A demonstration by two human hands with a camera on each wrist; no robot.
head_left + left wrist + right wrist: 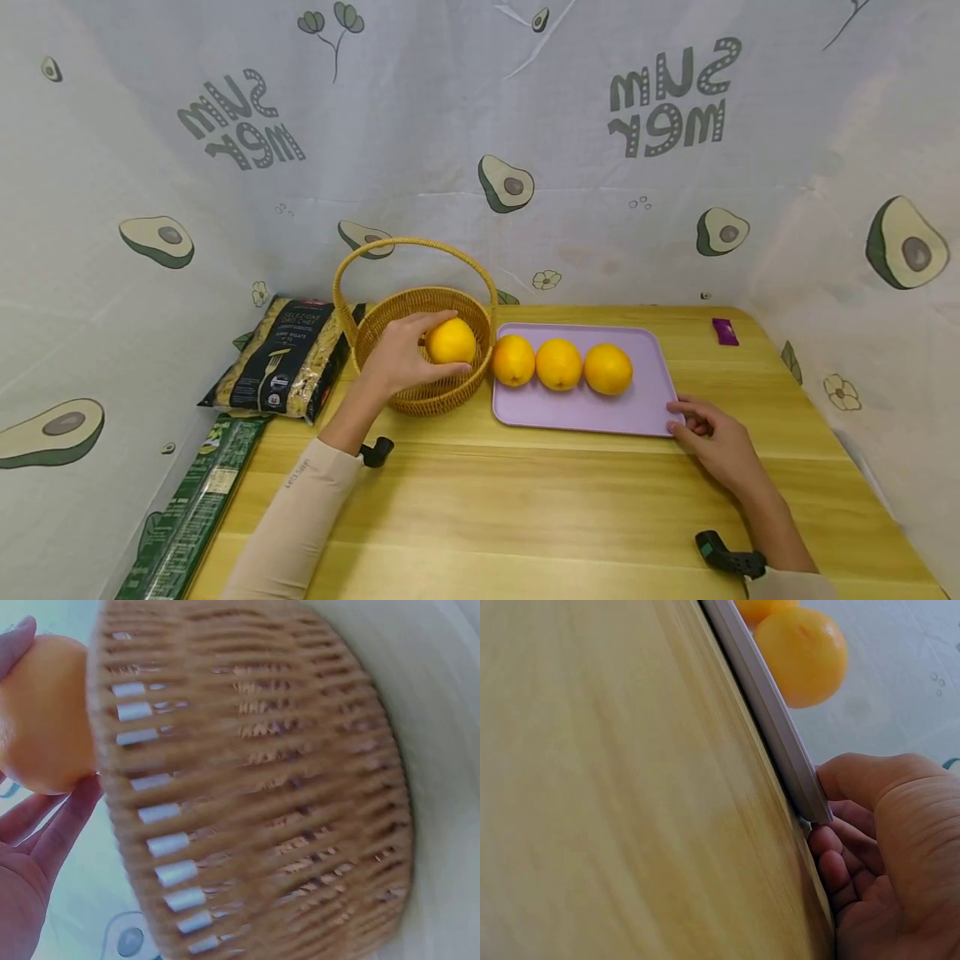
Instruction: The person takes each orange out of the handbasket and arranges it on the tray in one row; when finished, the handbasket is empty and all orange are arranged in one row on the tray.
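My left hand (401,354) grips an orange (451,341) between thumb and fingers, over the mouth of a wicker basket (431,404) with a tall arched handle. In the left wrist view the held orange (45,712) shows beside the rim of the basket (255,772). On a lilac tray (577,418) to the basket's right, an orange (513,361), a second orange (558,364) and a third orange (608,369) sit in a row. My right hand (716,442) pinches the tray's front right corner; the right wrist view shows thumb and fingers at the tray's edge (784,742).
A black pasta bag (281,358) lies left of the basket, with a long green packet (195,508) in front of it. A small purple wrapped packet (724,332) lies at the back right of the wooden table (540,517). Patterned sheeting (450,125) surrounds the table.
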